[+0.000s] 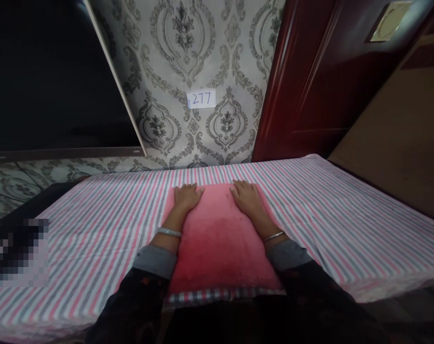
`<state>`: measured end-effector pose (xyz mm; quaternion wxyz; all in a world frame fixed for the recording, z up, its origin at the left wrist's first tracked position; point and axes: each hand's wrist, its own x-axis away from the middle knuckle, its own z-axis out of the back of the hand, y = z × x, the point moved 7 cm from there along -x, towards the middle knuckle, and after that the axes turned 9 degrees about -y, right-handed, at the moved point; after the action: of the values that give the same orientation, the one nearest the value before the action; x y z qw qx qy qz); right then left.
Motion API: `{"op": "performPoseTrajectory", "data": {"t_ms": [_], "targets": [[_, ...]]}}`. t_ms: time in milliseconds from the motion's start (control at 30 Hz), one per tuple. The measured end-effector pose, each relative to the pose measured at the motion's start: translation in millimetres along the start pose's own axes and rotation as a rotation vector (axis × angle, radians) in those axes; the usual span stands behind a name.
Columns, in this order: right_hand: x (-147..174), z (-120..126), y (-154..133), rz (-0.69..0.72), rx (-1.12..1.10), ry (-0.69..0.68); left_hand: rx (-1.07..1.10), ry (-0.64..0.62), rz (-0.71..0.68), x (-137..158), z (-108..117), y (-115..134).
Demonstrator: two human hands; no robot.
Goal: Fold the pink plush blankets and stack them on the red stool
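A pink-to-red cloth [220, 239], which looks like a folded towel or blanket, lies flat before me. My left hand [187, 197] rests palm down on its far left corner, fingers stretched toward the wall. On the far right corner my right hand [247, 197] lies the same way, its fingers flat and apart from the thumb. Neither hand grasps the cloth. A checked strip shows at the cloth's near edge. Beneath it spreads a striped pink, grey and white cover [124, 229].
A large black screen [59, 76] hangs at the left. Patterned wallpaper with a paper label [201, 98] reading 277 is straight ahead. A dark red door or panel [310, 86] and a brown board [399, 129] stand at the right.
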<state>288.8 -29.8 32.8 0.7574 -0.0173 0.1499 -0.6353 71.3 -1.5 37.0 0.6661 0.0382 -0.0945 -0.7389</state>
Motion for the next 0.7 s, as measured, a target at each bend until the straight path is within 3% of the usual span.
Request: {"op": "performPoseTrajectory", "data": {"t_ms": [133,700], "targets": [[0,1,12,-0.097,0.016,0.032,0.060,-0.050,-0.028,-8,-1,-10],[-5,-4,22,-0.132,-0.005,0.003,0.097,-0.048,-0.068,-10,-3,-20]]}}
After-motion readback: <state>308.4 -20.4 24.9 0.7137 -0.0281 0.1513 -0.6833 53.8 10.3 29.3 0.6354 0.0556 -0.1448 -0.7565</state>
